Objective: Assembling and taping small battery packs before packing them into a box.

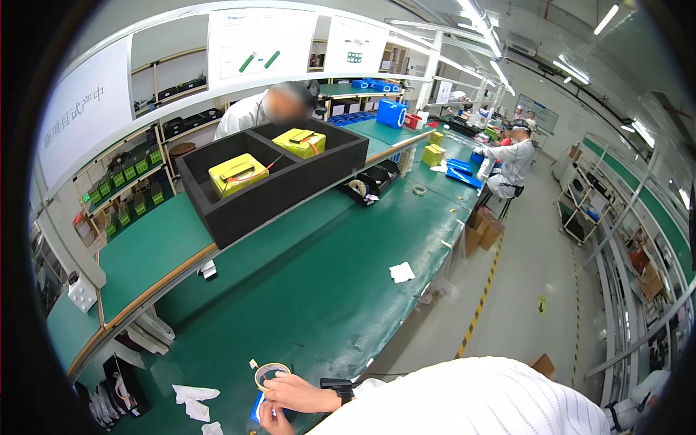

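At the bottom edge, my right hand (293,394), with a black band on its wrist, pinches the near rim of a thin yellowish tape roll (270,373) lying on the green bench mat (326,275). A short tab of tape sticks out at the roll's far left. My left hand (272,421) sits just below it, fingers curled on a small blue flat piece (256,410) that shows partly beneath both hands. My white sleeve fills the lower right.
Crumpled white paper scraps (194,399) lie left of my hands, another scrap (402,272) farther up the mat. A black foam tray (239,206) holds two yellow battery packs (238,174). A tape dispenser (360,190) stands beyond. Other people work behind the shelf and down the line.
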`<state>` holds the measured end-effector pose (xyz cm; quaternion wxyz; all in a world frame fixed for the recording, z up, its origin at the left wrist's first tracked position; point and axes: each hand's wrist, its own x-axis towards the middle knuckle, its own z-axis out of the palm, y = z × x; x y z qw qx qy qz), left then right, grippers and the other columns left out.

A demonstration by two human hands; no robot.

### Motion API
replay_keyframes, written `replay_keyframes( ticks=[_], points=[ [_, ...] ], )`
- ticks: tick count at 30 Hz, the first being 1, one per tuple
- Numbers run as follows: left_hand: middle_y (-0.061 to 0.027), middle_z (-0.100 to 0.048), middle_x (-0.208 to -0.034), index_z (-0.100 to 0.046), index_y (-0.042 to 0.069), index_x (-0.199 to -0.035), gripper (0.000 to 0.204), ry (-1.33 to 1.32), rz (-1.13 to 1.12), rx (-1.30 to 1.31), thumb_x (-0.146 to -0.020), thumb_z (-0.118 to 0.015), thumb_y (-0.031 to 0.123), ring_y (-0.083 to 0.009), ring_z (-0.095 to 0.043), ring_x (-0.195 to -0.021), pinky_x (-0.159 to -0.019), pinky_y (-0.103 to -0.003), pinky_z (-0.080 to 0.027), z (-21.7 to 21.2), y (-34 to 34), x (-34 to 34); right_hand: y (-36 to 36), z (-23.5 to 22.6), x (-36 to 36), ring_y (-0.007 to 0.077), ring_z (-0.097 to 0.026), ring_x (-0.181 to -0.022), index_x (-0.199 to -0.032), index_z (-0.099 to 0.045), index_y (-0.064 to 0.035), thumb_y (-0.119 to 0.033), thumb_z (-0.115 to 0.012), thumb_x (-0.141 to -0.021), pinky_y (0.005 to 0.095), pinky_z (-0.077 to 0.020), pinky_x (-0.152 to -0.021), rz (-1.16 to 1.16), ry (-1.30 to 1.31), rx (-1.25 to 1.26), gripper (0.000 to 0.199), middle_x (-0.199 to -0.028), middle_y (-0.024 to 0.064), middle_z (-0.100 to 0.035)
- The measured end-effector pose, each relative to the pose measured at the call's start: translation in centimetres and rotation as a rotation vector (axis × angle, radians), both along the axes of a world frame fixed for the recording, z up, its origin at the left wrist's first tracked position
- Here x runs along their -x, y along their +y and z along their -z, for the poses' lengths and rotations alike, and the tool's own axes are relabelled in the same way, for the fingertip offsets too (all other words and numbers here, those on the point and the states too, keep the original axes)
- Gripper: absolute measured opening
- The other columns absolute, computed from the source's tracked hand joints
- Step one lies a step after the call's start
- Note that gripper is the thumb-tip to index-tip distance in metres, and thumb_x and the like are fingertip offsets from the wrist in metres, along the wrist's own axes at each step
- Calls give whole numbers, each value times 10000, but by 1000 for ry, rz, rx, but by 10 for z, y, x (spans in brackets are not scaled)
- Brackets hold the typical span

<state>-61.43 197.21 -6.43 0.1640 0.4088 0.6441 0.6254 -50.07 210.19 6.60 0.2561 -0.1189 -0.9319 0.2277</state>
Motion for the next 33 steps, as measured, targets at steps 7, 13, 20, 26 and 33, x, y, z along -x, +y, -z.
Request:
replay_keyframes(
  ticks=[7, 13, 20, 26, 33],
  points=[
    [-162, -696, -981, -667, -41, -1021, 157, 786, 85, -179, -936, -634, 86, -276, -632, -866, -803, -366, -485, 0, 16, 19, 4, 20, 0, 216, -545, -771, -824, -618, -78, -139, -641, -777, 340, -404, -724, 101, -52, -36, 81, -827, 47, -540],
    [-138, -703, -843, -694, -51, -911, 100, 105, -180, -39, -867, -655, 30, -227, -668, -792, -764, -339, -514, 11, 12, 7, -12, 26, 22, 238, -559, -750, -819, -653, -104, -144, -645, -747, 368, -460, -672, 128, 7, -131, 83, -835, 44, -584],
    [-122, -723, -867, -722, -21, -878, 66, -21, -134, 30, -824, -706, 13, -217, -686, -804, -744, -304, -522, -16, 16, -4, -1, 11, 14, 235, -573, -659, -798, -606, -81, -158, -655, -741, 365, -401, -619, 84, 27, -146, 107, -735, 55, -564],
    [-99, -727, -859, -707, -58, -872, 63, -164, -219, -12, -834, -656, -56, -155, -677, -789, -717, -280, -532, -9, 6, -2, 5, -58, 27, 249, -508, -600, -712, -671, -123, -162, -764, -698, 369, -382, -591, 86, 285, -42, 102, -682, 36, -505],
    [-94, -731, -915, -731, 1, -924, 98, -91, -127, -8, -829, -716, 18, -179, -693, -847, -754, -291, -538, -12, 4, -3, 18, -9, 23, 317, -591, -717, -784, -647, -57, -341, -729, -806, 426, -431, -675, -59, -227, -133, 296, -802, 109, -588]
  ],
)
